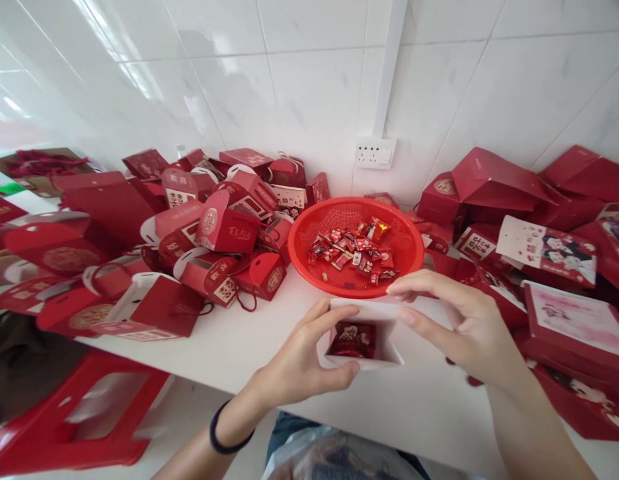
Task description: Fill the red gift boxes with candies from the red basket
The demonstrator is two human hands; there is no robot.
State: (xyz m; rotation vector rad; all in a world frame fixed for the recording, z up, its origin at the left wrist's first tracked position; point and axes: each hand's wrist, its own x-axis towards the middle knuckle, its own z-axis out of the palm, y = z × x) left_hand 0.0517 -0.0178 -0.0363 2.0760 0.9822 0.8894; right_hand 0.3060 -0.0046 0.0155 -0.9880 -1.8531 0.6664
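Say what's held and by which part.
Left hand holds the open box by its near and far walls, toward the left end. Right hand is by its far right corner; can't tell if touching.

Over the white table, the left hand holds a small open box by its left part, and inside lies a dark red packet. The right hand curves, fingers apart, at the box's right side. Just farther stands a red basket with wrapped sweets. Red gift boxes crowd the left, and other red cartons the right.
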